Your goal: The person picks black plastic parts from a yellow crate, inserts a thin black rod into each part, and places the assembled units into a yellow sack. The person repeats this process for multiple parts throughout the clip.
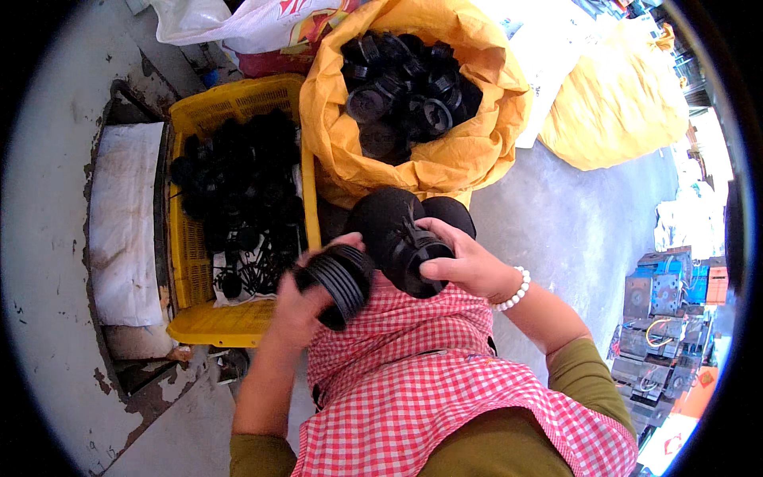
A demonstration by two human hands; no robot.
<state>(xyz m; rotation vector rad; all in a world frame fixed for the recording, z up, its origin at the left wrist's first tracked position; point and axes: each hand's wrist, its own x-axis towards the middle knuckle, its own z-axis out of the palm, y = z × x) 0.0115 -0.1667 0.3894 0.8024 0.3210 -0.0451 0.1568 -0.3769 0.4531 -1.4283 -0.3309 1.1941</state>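
My left hand (306, 296) is closed around a black ribbed cylindrical plastic piece (343, 285), slightly blurred; whether it is one part or a stack of rings I cannot tell. In my right hand (465, 262) is a black round plastic part (419, 258) with a hollow end and thin strands at its top, my thumb over its rim. The two pieces are close together, apart, above my lap. Just beyond them stands the open orange sack (493, 151), filled with black round plastic parts (433, 115). My knees in black cloth (449, 213) show behind the right-hand part.
To the left, a yellow plastic crate (184, 254) holds many small black pieces (246, 175). White sacks (214, 24) lie behind it. A full yellow sack (620, 95) rests at the far right on the grey floor (548, 215). Metal blocks (664, 290) with cables stand at the right edge.
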